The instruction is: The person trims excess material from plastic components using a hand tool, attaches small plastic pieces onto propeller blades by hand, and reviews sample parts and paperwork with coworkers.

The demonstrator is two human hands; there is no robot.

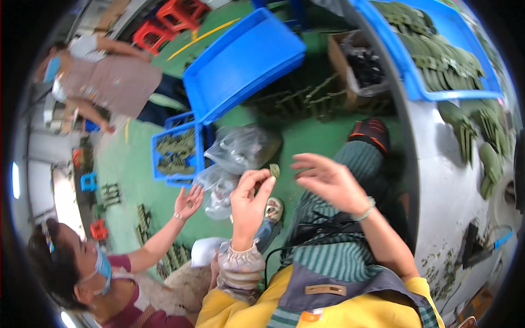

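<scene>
My left hand (249, 199) pinches a small, flat olive-green piece (274, 171) between thumb and fingertips, in front of my lap; its exact kind is too small to tell. To the right of it, my right hand (331, 183) is raised with fingers apart, holding nothing and not touching the piece. At the left, a masked co-worker reaches out an open hand (188, 202), palm up, with something tiny and dark on it. Below my hands are my knees in green striped cloth.
A grey worktable (448, 164) on my right bears a blue tray (437, 95) of green parts and loose stacks. Ahead stand a tilted blue tray (240, 60), a blue crate (178, 147) and clear plastic bags (243, 147). Another person (109, 82) stands far left near red stools (164, 24).
</scene>
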